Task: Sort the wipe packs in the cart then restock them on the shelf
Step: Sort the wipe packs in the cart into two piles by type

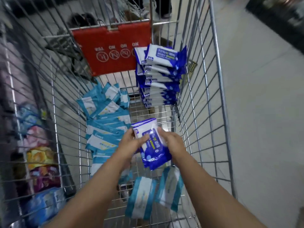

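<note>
Sorting: I've L hand [130, 145] & R hand [172, 143] gripping dark-blue plastic wipe packs [153, 153], prob squaring them for 1 o'clock stack [158, 79].

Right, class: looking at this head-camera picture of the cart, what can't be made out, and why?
1. Number of dark blue plastic wipe packs held: head view, left grip and right grip cover the bundle's edges.
2. Print on the light blue wipe packs: head view, blurred and small.
3. Colourful packaged goods at left: head view, blurred behind the wire cart side, cut by the left edge.
</note>
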The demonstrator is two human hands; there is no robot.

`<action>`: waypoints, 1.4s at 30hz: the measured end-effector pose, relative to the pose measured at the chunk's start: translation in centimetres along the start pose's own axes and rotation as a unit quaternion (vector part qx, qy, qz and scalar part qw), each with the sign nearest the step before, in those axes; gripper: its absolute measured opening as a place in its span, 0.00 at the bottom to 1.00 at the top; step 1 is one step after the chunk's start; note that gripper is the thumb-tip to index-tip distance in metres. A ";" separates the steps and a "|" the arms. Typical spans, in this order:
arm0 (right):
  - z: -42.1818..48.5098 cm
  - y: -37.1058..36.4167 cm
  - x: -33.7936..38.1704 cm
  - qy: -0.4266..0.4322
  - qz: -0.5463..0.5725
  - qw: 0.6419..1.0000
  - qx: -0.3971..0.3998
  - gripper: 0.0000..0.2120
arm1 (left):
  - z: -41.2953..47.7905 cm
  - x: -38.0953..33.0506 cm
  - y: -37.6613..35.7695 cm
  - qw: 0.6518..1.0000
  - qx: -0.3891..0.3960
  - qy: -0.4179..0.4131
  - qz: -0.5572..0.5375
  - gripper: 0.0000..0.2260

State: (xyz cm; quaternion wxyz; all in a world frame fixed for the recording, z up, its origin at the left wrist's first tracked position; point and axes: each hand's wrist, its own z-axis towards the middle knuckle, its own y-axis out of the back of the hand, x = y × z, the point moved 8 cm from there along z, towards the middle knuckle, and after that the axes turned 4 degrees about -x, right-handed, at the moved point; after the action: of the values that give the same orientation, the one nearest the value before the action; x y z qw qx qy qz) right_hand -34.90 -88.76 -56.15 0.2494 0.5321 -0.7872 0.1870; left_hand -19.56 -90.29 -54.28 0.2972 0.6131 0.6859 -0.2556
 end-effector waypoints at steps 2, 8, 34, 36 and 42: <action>-1.2 -1.2 3.7 0.027 0.018 0.999 0.039 0.12 | 0.2 -5.0 -0.7 0.998 -0.019 -0.039 -0.052 0.15; -4.6 -3.8 16.0 0.096 0.309 0.942 0.090 0.13 | 1.4 -18.4 -4.2 0.975 -0.039 -0.116 -0.185 0.20; -0.7 -3.6 18.0 0.120 0.156 0.967 -0.160 0.09 | 1.6 -23.8 -5.7 0.647 -0.155 -0.529 0.527 0.22; -0.5 -2.9 14.1 0.133 0.050 0.977 -0.159 0.06 | 0.1 -20.4 -5.0 0.654 -0.148 -0.550 0.498 0.18; -0.4 -0.1 0.8 0.106 -0.253 0.956 -0.102 0.18 | -0.9 -10.1 -3.3 0.726 -0.114 -0.473 0.486 0.27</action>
State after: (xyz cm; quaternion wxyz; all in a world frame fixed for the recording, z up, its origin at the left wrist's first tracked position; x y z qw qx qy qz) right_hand -35.01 -89.16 -55.32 0.4232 0.6625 -0.6113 0.0916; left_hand -22.19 -96.99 -46.40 0.7345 0.6234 0.0890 -0.2529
